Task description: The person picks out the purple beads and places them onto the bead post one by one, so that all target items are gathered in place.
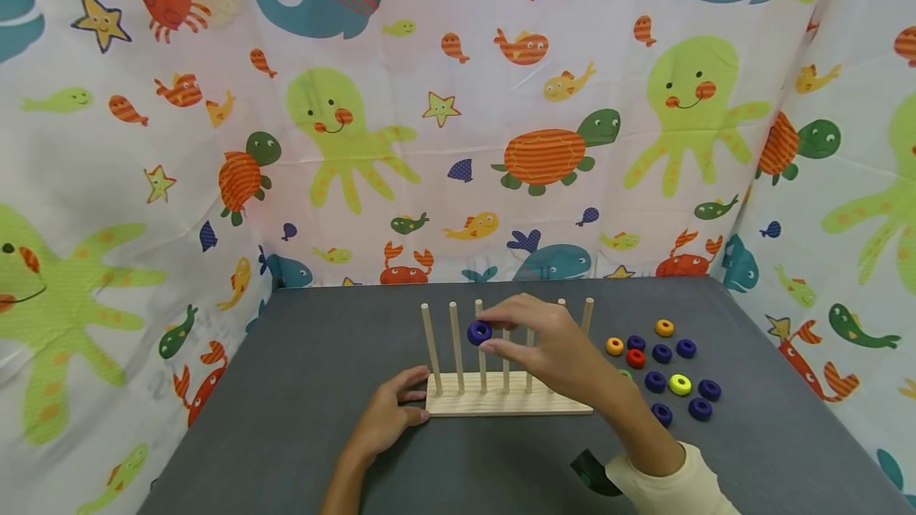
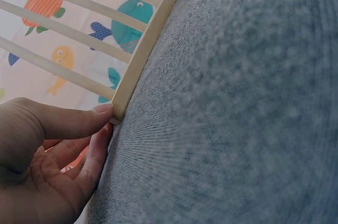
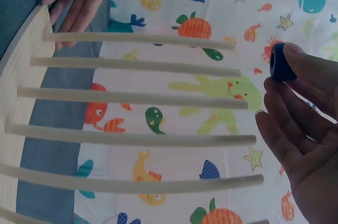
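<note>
A wooden peg rack, a pale base board (image 1: 508,405) with several upright dowels (image 1: 456,338), stands on the table. My left hand (image 1: 386,413) holds the left end of its base; in the left wrist view the thumb (image 2: 79,121) lies on the board's corner. My right hand (image 1: 547,344) pinches a dark purple ring (image 3: 285,66) between thumb and fingers. That ring is up near the tops of the left-hand dowels, apart from them in the right wrist view. No rings show on the visible dowels; my right hand and forearm hide part of the rack's right side.
Right of the rack lie several loose rings: purple (image 1: 710,389), orange (image 1: 665,328), red (image 1: 635,358) and yellow (image 1: 680,385), with a green one (image 1: 626,374) partly behind my forearm. A dark object (image 1: 595,474) lies by my right sleeve. A sea-animal curtain (image 1: 444,149) surrounds the grey table (image 1: 322,348).
</note>
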### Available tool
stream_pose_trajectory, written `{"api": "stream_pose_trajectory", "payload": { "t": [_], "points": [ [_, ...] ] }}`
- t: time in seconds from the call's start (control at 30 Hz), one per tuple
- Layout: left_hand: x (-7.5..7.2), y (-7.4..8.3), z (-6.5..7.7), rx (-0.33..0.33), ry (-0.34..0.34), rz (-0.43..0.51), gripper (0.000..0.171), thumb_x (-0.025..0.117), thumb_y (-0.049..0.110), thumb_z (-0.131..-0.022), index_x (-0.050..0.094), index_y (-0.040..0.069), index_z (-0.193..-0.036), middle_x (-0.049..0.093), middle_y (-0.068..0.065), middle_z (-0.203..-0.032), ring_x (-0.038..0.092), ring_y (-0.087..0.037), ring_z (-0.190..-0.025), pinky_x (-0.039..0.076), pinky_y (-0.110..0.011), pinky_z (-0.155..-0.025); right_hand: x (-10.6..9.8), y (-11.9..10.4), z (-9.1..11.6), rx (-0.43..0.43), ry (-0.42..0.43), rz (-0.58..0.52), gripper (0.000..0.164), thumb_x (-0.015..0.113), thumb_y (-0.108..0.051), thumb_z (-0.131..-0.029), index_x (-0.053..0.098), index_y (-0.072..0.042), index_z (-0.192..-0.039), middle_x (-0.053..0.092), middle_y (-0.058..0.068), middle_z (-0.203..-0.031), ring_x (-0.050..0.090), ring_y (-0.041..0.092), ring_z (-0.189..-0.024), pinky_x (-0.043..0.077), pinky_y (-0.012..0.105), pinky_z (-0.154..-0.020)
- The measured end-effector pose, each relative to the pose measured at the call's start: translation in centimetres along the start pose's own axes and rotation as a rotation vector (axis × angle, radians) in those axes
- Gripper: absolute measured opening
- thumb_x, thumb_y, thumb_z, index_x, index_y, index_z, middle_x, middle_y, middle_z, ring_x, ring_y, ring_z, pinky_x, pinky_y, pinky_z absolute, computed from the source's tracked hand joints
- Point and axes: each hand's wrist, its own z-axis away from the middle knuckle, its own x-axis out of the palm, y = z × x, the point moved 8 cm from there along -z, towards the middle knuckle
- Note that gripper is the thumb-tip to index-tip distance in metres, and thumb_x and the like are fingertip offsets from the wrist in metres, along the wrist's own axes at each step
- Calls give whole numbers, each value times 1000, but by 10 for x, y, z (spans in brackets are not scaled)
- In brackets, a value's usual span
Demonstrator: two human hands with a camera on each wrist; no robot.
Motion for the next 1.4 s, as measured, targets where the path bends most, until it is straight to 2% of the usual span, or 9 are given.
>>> {"api": "stream_pose_trajectory", "payload": {
  "t": [0.17,0.43,0.67,0.9,1.13,1.4],
  "points": [
    [1,0,1,10,5,31,72,74,-10,-86,51,-2,-154,54,-25,-155,63,-43,-130,61,-39,-94,5,-6,-7,-28,41,4,38,85,-14,-90,76,-12,-127,76,-4,-116,68,14,-107,61,34,-90],
    [1,-2,1,-3,2,-4,71,73,-8,-87,51,0,-154,54,-22,-156,62,-41,-131,60,-39,-96,15,-6,-19,-30,51,19,35,83,-16,-93,77,-14,-127,75,-4,-122,63,16,-117,58,44,-98],
    [0,0,2,13,-4,-17,70,73,-7,-87,51,-2,-154,54,-24,-155,63,-42,-130,60,-39,-96,21,-4,-26,3,78,43,36,84,-16,-91,77,-10,-126,76,1,-121,62,19,-115,58,45,-97],
    [0,-1,2,0,-7,-5,70,73,-7,-88,51,0,-154,53,-23,-156,62,-41,-131,60,-37,-96,28,-4,-34,-1,78,65,37,83,-17,-92,77,-9,-128,77,3,-122,61,21,-115,54,49,-100],
    [0,2,2,15,-11,3,70,71,-8,-88,50,-1,-155,52,-24,-157,61,-42,-132,60,-35,-97,37,-3,-41,-3,74,64,37,82,-16,-93,76,-7,-129,77,4,-121,61,24,-116,51,53,-102],
    [0,3,3,5,-4,45,71,72,-9,-87,50,-2,-154,52,-26,-157,61,-44,-132,61,-37,-96,47,1,-47,71,75,51,38,81,-18,-94,75,-8,-131,76,5,-121,60,26,-117,50,54,-103]
  ]
}}
